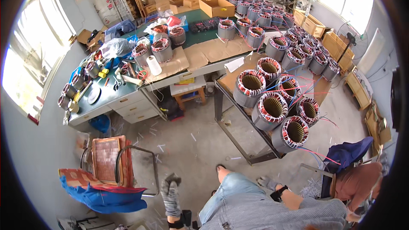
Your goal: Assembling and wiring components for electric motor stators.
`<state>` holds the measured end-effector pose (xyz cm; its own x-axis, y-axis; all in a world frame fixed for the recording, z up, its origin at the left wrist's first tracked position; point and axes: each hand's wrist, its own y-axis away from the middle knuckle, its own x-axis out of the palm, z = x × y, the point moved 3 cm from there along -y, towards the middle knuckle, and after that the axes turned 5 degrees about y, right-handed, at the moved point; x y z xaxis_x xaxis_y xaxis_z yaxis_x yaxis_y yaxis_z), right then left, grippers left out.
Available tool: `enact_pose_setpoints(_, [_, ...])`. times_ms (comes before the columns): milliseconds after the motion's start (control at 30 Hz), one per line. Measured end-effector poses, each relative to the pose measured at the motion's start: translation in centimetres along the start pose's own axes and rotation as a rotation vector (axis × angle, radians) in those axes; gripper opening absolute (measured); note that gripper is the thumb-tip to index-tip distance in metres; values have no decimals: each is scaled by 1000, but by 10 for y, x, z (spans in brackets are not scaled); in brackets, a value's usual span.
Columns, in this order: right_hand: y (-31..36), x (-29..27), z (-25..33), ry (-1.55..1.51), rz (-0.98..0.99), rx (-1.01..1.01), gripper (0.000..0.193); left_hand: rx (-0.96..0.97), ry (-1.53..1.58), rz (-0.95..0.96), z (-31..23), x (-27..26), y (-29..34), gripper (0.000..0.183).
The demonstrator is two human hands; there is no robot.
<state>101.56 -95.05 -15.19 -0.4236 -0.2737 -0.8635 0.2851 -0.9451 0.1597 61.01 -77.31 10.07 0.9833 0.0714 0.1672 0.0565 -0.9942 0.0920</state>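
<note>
My left hand (pixel 171 198), in a grey knitted glove, hangs over the floor beside a chair (pixel 117 162), its fingers stretched out and nothing visible in them. My right hand (pixel 268 183), gloved alike, is held low in front of me with its fingers extended, and I see nothing in it. Nearest to that hand, several motor stators (pixel 271 106) stand upright on a metal-framed table (pixel 249 155). They are grey cylinders with white-laced red windings around the top rims, and red and blue leads trail from some of them.
A green-topped workbench (pixel 100 96) carries stators, a white thread cone (pixel 154 65), scissors (pixel 117 84) and tools. More stators (pixel 317 61) crowd the back right. Another person (pixel 358 183) in a reddish-brown top is at the lower right, near dark blue cloth (pixel 351 153). White scraps litter the floor (pixel 194 153).
</note>
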Motion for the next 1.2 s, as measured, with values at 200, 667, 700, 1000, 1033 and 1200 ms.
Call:
enact_pose_setpoints(200, [-161,-114,75,-340,-73,293,20,380,-123,49,-143,51,-104,28])
enact_pose_setpoints(667, [-375,-235,164,-440,-207,-107,27,1305,-189,24,-320,115,-274,67])
enact_pose_setpoints(700, [-375,-228,162,-413,-165,-36,27,1303,-151,25,-318,119,-285,67])
enact_pose_setpoints(1000, [-417,-220,129,-88,-182,12,35,1408,213,-5,-318,149,-397,70])
enact_pose_setpoints(1033, [-425,-222,130,-57,-158,-75,34,1443,259,-12,-324,146,-412,70])
enact_pose_setpoints(1200, [-485,-286,110,-1,-180,-111,28,1551,397,-80,-351,133,-461,72])
